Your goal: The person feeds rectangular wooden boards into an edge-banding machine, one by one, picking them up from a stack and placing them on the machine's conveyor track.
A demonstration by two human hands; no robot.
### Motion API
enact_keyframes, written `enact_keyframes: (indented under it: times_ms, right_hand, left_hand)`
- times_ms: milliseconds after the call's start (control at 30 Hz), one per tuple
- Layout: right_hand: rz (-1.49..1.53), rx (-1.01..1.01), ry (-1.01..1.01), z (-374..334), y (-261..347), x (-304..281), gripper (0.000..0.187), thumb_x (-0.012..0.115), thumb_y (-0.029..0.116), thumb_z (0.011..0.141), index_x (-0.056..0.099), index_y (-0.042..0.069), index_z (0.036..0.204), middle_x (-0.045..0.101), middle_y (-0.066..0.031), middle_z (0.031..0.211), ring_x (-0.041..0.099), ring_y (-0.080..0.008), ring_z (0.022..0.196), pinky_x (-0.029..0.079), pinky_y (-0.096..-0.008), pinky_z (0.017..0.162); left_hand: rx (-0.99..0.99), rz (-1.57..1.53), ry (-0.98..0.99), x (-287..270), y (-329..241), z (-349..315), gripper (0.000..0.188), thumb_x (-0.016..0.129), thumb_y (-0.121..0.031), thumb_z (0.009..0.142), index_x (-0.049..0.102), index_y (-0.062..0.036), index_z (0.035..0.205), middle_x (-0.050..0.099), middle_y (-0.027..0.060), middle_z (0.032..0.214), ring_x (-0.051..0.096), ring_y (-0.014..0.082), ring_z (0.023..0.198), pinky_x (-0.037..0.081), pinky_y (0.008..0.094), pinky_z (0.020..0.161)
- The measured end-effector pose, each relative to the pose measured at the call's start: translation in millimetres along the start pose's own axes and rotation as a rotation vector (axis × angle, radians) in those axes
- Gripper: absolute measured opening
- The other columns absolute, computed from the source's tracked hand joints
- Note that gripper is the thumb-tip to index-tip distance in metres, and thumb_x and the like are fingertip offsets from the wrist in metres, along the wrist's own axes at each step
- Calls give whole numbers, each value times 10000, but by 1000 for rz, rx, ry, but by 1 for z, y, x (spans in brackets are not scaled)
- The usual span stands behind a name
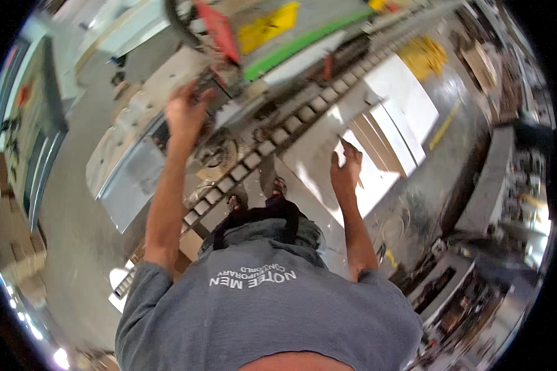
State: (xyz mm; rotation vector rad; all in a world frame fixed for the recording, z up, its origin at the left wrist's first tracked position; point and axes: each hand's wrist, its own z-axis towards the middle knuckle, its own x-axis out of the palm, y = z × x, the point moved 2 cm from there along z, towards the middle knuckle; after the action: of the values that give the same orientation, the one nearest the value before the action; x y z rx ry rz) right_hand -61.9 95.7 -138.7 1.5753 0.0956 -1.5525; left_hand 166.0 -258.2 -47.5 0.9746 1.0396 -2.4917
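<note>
A: The fingers (189, 99) of the left hand (184, 114) are curled on a grey machine part (229, 111), but it is too blurry to tell how tight. The right hand (346, 170) has its fingers spread flat on the white board (319, 154).

B: Where does the board point?

A: Its long side runs away from the fingers, along the roller track (291, 123).

B: Could it slip?

A: Maybe. If only one hand steadies it, it could slide sideways off the rollers.

This is a woodworking workshop or factory floor: a large grey machine (130, 161) with a roller conveyor (272, 145) stands on polished concrete (414, 198), white cut panels (384, 123) lie stacked nearby, and yellow and green floor markings (278, 37) line the aisle
</note>
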Motion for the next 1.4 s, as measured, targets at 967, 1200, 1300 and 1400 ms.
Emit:
enact_keyframes:
  times_ms: [967, 1200, 1300, 1400]
  right_hand:
    - [1646, 360, 638, -41, 306, 71, 240, 674, 191, 925, 647, 0, 1069, 652, -54, 965, 623, -156, 918, 531, -304, 752]
    - [1515, 318, 982, -73, 381, 117, 404, 608, 148, 981, 534, -62, 1319, 640, -118, 1120, 660, -200, 970, 586, -340, 849]
    - [1544, 298, 940, -87, 393, 152, 529, 592, 176, 998, 408, -132, 1387, 600, -162, 1176, 649, -223, 1023, 580, -352, 903]
    - [1562, 221, 904, -85, 408, 149, 563, 587, 129, 992, 332, -172, 1392, 512, -227, 1310, 622, -244, 1090, 578, -355, 915]
  left_hand:
    - [-120, -264, 314, -178, -17, -128, 440, 820, -27, 712, 719, -25, 1141, 684, 178, 1166, 634, 346, 1090, 524, 430, 928]
    - [53, 77, 72, -206, 105, -144, 337, 816, -39, 660, 735, -37, 987, 694, 173, 1071, 644, 375, 984, 522, 453, 871]
    - [67, 124, -24, -210, 104, -138, 394, 849, -60, 631, 739, -47, 1009, 684, 154, 1082, 617, 377, 999, 512, 449, 851]
    - [-9, 252, -123, -219, 103, -141, 403, 866, -123, 658, 733, -32, 1028, 683, 143, 1021, 617, 368, 966, 504, 456, 864]
